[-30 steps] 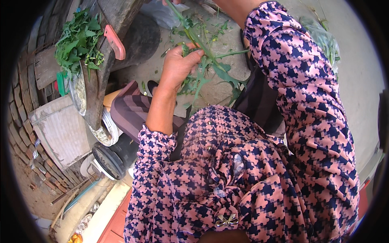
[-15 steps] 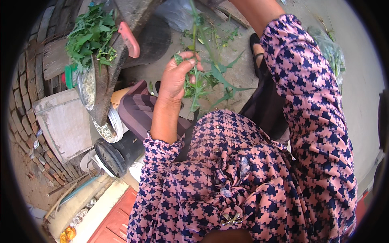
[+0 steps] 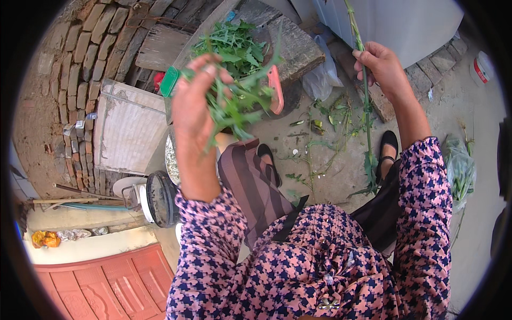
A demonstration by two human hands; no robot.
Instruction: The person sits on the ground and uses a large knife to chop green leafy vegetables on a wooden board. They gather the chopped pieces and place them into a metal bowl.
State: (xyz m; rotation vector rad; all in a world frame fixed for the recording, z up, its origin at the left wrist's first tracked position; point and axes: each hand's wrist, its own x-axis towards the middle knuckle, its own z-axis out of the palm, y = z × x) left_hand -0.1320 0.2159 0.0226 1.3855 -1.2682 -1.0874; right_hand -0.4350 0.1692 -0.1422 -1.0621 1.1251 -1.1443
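Observation:
My left hand (image 3: pixel 193 109) is raised at the left, its fingers closed round a bunch of torn green leaves (image 3: pixel 237 106), slightly blurred. Behind it, a heap of leafy greens (image 3: pixel 242 45) lies on a wooden surface, beside a pink handle-shaped piece (image 3: pixel 276 90). At the upper right my right hand (image 3: pixel 381 69) grips a long green plant stalk (image 3: pixel 367 114). The stalk hangs down past the hand, mostly bare, with some leaves at its lower end. Loose stems and leaf scraps (image 3: pixel 333 120) are scattered on the ground between my feet.
A clear plastic bag (image 3: pixel 321 77) sits by the wooden boards (image 3: pixel 298 53). Another bag with greens (image 3: pixel 460 170) lies at the right. A black bucket (image 3: pixel 161 198) and a pale slab (image 3: pixel 130 128) are at the left, near a brick wall (image 3: pixel 88 64). A white tub (image 3: pixel 481 68) stands far right.
My left hand has moved up and left toward the heap, carrying leaves away from the stalk. The right hand has come into view with the stalk. The whole view has shifted.

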